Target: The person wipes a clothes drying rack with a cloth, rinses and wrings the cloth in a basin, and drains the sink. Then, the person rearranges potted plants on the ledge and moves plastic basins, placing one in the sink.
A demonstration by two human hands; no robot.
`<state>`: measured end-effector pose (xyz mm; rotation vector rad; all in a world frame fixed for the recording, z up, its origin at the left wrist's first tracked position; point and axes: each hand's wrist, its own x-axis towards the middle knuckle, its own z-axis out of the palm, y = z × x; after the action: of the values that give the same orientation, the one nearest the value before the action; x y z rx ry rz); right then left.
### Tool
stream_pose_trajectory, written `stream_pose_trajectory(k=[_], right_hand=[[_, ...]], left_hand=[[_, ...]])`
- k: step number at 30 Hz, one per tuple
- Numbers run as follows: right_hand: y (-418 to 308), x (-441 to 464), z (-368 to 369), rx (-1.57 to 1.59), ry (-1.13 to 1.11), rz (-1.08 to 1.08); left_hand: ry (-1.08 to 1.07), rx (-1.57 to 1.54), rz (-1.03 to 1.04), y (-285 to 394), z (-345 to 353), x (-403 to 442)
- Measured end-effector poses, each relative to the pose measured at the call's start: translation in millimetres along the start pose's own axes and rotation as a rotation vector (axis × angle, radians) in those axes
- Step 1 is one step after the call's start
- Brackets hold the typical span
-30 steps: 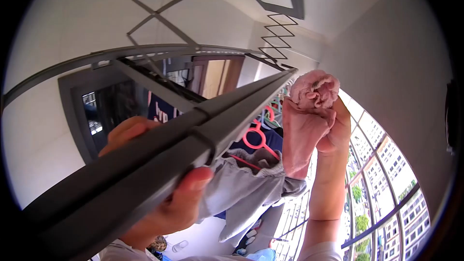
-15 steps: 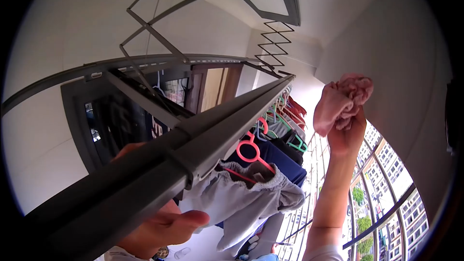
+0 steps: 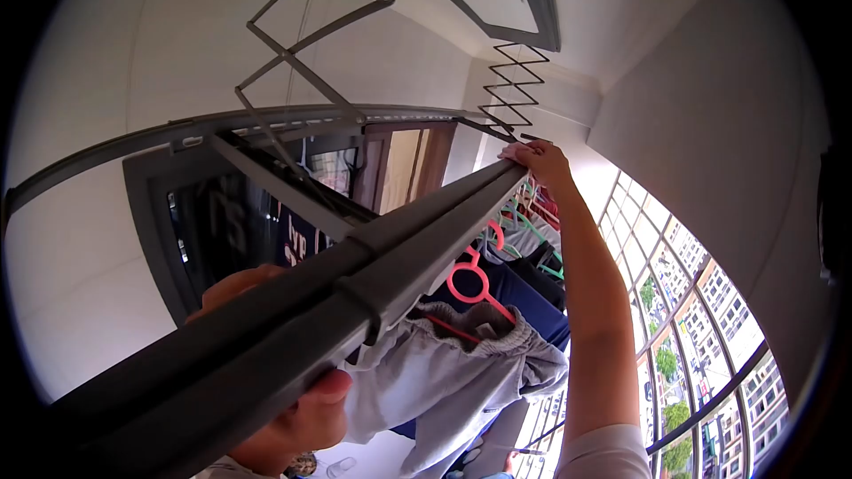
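A dark grey drying-rack rail (image 3: 426, 222) runs from the lower left toward the upper middle. My left hand (image 3: 306, 421) is wrapped round its near part, thumb below and fingers showing over the far side. At the rail's far end, my right hand (image 3: 543, 161) is closed on a pink cloth (image 3: 511, 153) and presses it on the rail's top. Most of the cloth is hidden under the fingers. Below the rail, grey trousers (image 3: 444, 372) with an elastic waist hang from a pink hanger (image 3: 469, 282), beside dark blue clothing (image 3: 532, 302).
Scissor-like folding arms (image 3: 288, 53) link the rack to the ceiling unit (image 3: 541, 0). More clothes on green hangers (image 3: 550, 257) hang farther along. A barred window (image 3: 683, 337) lies to the right, a dark-framed glass panel (image 3: 213, 222) to the left.
My right hand has moved left from the air beside the wall, bringing the pink cloth down onto the rail's far end. My left hand still grips the rail; the view has shifted slightly.
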<state>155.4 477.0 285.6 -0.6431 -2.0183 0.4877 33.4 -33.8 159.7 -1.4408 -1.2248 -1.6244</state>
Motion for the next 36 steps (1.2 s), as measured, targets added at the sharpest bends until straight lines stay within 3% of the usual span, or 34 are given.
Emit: stream_pose_trajectory(k=[1,7,8,13,14,16,18,19,22,26,28,29,30,32,33,34,36], right_hand=[[-29.0,-21.9,-1.0,-0.101,0.06,0.009],[-128.1,-110.4,1.7,0.032,0.035,0.013],[-130.5,-122.8,6.6,0.034,0.086,-0.081],[-232.5,-268.1,-1.4,0.702,-0.036,-0.033],[-231.2,-297.5,2.9,0.849,-0.046,-0.086],[-211.5,-337.1,16.1,0.818,-0.079,-0.369],[-206.3,-377.0,26.3,0.963,-0.277,-0.24],[-197.1,-384.6,38.0,0.942,-0.358,-0.32],[-176.4,-414.7,89.7,1.001,-0.447,-0.079],[-122.7,-434.8,156.5,0.971,-0.619,0.495],[-104.2,-441.4,182.2,0.924,-0.62,0.498],[-100.0,-445.0,193.7,0.898,-0.621,0.497],[-100.7,-450.1,204.9,0.946,-0.581,0.438],[-96.6,-467.2,232.2,0.888,-0.578,0.174],[-96.6,-471.5,240.5,0.859,-0.571,0.044],[-100.2,-474.9,242.8,0.75,-0.698,0.054],[-105.1,-487.4,256.4,0.635,-0.736,-0.136]], left_hand=[[0.038,-0.023,-0.019,1.0,3.6,-1.9],[0.22,-0.044,-0.026,-1.2,19.0,-2.8],[0.235,-0.05,-0.043,-0.6,21.8,-3.1],[0.241,-0.233,-0.099,-0.8,22.0,-4.9],[0.262,-0.332,-0.076,-1.2,25.1,-5.0],[0.274,-0.386,-0.108,-3.0,24.1,-8.6],[0.254,-0.288,-0.175,-7.3,14.2,-24.0],[0.246,-0.234,-0.183,-10.9,8.7,-32.1],[0.223,-0.087,-0.138,-22.7,-6.2,-65.6],[0.01,-0.042,-0.354,-35.2,-17.3,-147.1],[-0.025,-0.107,-0.677,-46.3,-19.3,-209.5],[0.05,-0.261,-0.98,-46.0,-16.0,-233.3],[-0.105,-0.312,-1.14,-44.5,-22.8,-258.0],[0.108,-0.863,-1.659,-55.0,-28.7,-314.9],[0.145,-1.101,-1.694,-60.3,-26.6,-327.2],[0.118,-1.033,-1.698,-57.7,-27.9,-341.1],[0.105,-1.007,-1.694,-46.3,-25.0,-318.1]])
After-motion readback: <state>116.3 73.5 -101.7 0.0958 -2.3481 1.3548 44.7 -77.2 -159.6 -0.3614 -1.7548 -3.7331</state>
